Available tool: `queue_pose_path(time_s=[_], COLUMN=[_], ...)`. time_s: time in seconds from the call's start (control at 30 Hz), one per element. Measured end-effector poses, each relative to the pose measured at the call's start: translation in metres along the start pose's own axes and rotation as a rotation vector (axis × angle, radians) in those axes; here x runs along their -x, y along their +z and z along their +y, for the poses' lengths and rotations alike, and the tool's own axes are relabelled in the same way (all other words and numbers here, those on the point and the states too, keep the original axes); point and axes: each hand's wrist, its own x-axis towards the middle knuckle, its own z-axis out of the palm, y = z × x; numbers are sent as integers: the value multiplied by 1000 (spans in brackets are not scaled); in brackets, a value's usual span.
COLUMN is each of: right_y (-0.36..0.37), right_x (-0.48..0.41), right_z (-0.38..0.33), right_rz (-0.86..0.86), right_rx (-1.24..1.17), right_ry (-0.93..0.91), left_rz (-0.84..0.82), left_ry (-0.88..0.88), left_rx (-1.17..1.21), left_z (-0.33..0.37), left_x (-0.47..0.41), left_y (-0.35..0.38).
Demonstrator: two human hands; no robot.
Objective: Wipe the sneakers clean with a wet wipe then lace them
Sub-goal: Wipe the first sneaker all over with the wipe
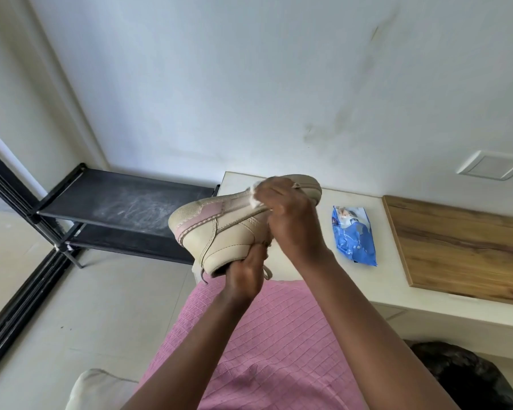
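A beige sneaker [219, 229] with pink trim is held up in the air above my lap, lying on its side. My left hand [246, 276] grips it from below at the collar, thumb on the leather. My right hand [288, 214] lies over the far side of the shoe and holds a crumpled white wet wipe [255, 192] against it. A loose lace end [267, 272] hangs beside my left hand. Only this one sneaker is in view.
A blue pack of wet wipes [354, 235] lies on the white table [317, 255], with a wooden board [462, 244] to its right. A black shoe rack [122, 211] stands left against the wall. A dark stool or cushion [468, 377] sits at lower right.
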Motion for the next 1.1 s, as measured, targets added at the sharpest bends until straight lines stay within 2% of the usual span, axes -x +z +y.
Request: queue_pose_path(time_s=[0.03, 0.07, 0.13, 0.17, 0.33, 0.4, 0.47, 0.5, 0.53, 0.57, 0.6, 0.63, 0.7, 0.8, 0.87, 1.0, 1.1], right_y=[-5, -7, -8, -7, -6, -6, -5, -4, -3, 1, 5, 10, 15, 11, 7, 12, 22], right_x=[-1, 0, 1, 1, -6, -11, -15, -16, -17, -17, -15, -12, -2, 4, 4, 1, 3], right_z=[7, 13, 19, 23, 43, 38, 32, 29, 25, 19, 11, 0, -18, -2, 23, 57, 70], right_rz=[72, 140, 247, 294, 414, 439, 458, 458, 441, 415, 359, 284, 150, 170, 273, 425, 529], right_rx=[29, 54, 89, 100, 108, 102, 89, 85, 73, 55, 22, -16, -77, -79, 8, 85, 38], right_ry=[-5, 1, 43, 83, 306, 396, 482, 497, 480, 421, 336, 239, 82, 26, 102, 327, 450], left_rz=[90, 78, 165, 145, 248, 235, 179, 191, 180, 195, 202, 240, 290, 303, 323, 365, 329], left_ry=[93, 158, 319, 344, 425, 391, 190, -2, -228, -398, -508, -544, -515, -555, -640, -859, -1026], left_rx=[-55, -140, -283, -287, -248, -242, -240, -237, -90, 155, 364, 464, 519, 662, 745, 1126, 1174], left_z=[-2, 8, 8, 10, 6, 7, 7, 13, 21, 30, 34, 35, 34, 37, 36, 32, 20], left_x=[0, -1, 0, 0, 0, 2, 3, 3, 3, 1, -1, -5, -8, -9, -11, -22, -25], left_y=[-1, 0, 6, 5, 2, 2, 2, 2, 3, 4, 4, 4, 2, 1, 4, 14, 24])
